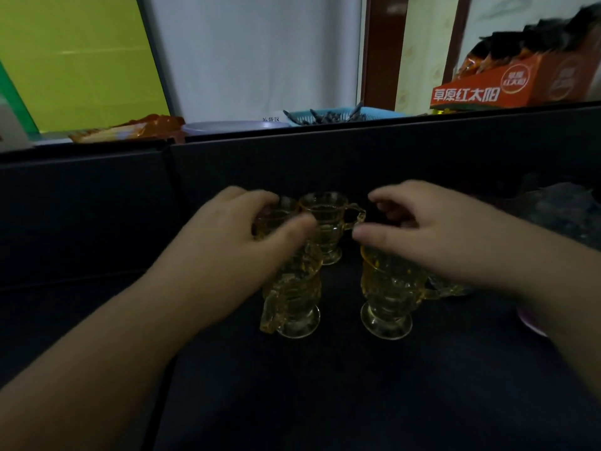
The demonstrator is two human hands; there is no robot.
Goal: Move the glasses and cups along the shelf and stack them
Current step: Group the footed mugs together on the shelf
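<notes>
From my head camera, amber ribbed glass cups stand upright on the dark shelf (325,385). My left hand (247,255) curls around the far-left cup (270,219) at 11 o'clock. My right hand (448,236) hovers, loosely curled and holding nothing, over the near-right cup (387,294); the back cup (325,219) points its handle toward 3 o'clock.

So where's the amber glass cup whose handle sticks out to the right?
In the head view it stands at the back centre of the dark shelf: the amber glass cup, between the left hand and right hand.
</notes>
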